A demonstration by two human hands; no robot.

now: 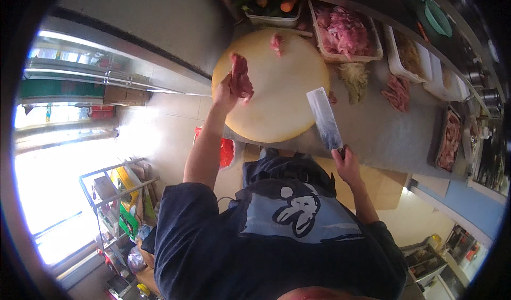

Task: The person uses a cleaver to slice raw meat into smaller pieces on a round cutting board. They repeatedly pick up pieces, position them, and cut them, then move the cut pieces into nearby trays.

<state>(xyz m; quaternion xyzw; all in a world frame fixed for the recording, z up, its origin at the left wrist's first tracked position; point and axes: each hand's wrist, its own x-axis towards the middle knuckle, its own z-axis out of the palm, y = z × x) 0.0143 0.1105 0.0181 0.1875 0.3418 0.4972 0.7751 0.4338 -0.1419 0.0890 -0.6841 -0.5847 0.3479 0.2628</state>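
My left hand (225, 94) grips a strip of raw red meat (241, 78) above the left part of a round chopping board (283, 100). A smaller piece of raw meat (276, 44) lies near the board's far edge. At the board's lower right, my right hand (346, 164) holds a cleaver (325, 118) by its handle, with the broad blade pointing away from me and its tip over the board's right edge.
Behind the board stand a tub of vegetables (273, 20) and a white tub of raw meat (377, 56). On the steel counter (375, 128) lie a cloth-like leafy bundle (353, 82), loose meat (397, 93) and, far right, a meat tray (449, 140). Part of a person (147, 244) shows lower left.
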